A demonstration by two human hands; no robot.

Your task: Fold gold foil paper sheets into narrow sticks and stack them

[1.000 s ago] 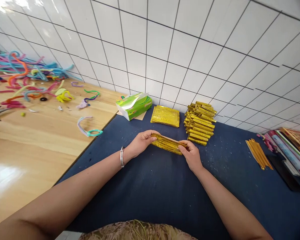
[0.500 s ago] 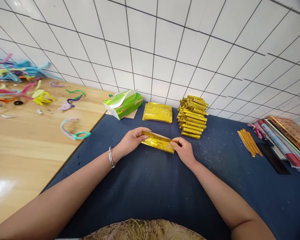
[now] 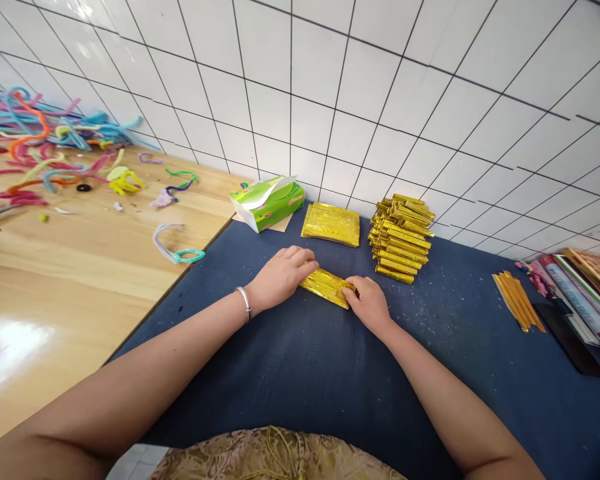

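While the right hand (image 3: 370,303) pinches the gold strip (image 3: 325,285) at its right end, the left hand (image 3: 279,277) curls over the other; can't tell if pinching. Strip's mid-tabletop (image 3: 290,373), bare room in front, wood edge well left. Green box (image 3: 273,205) at back, contents hidden. Strip shiny, creased; behind: 1 flat stack (image 3: 331,225), 1 pile (image 3: 403,240) of narrow bars.

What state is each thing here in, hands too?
Gold foil strip: creased, a hand at each end
Left hand: curled over one end
Right hand: pinching the other
Gold sheets: stacked flat
Folded gold strips: piled up
Green box: white flap visible
Fuzzy sticks: tangled, some scattered
Amber strips: lying together
Books: gathered
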